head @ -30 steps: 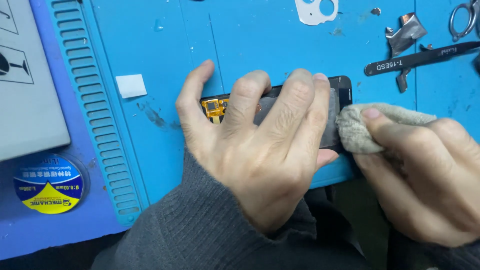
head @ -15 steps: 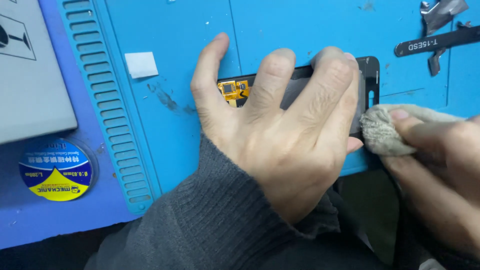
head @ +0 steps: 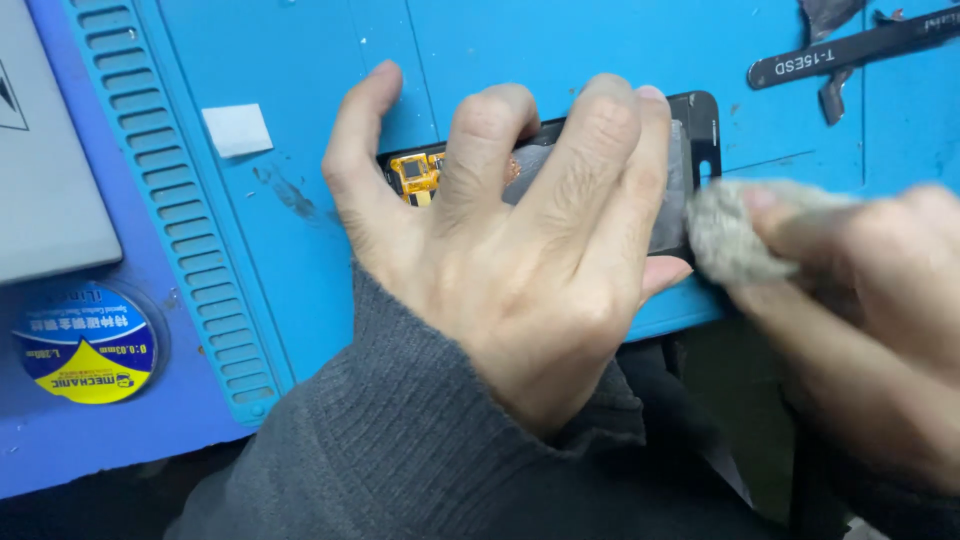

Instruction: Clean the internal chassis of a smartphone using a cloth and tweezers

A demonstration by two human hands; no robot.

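A black phone screen panel with an orange flex cable at its left end lies flat on a blue work mat. My left hand is spread over it, fingers pressing it down. My right hand grips a wad of grey cloth and holds it against the panel's right end. Most of the panel is hidden under my left hand.
Black tweezers lie at the top right of the mat. A small white square sits left of my thumb. A ribbed mat border runs down the left, with a round blue-and-yellow spool and a grey plate beyond it.
The view has shifted so the panel and hands sit higher and larger in the frame. My right hand with the cloth stays at the panel's right end, blurred by motion.
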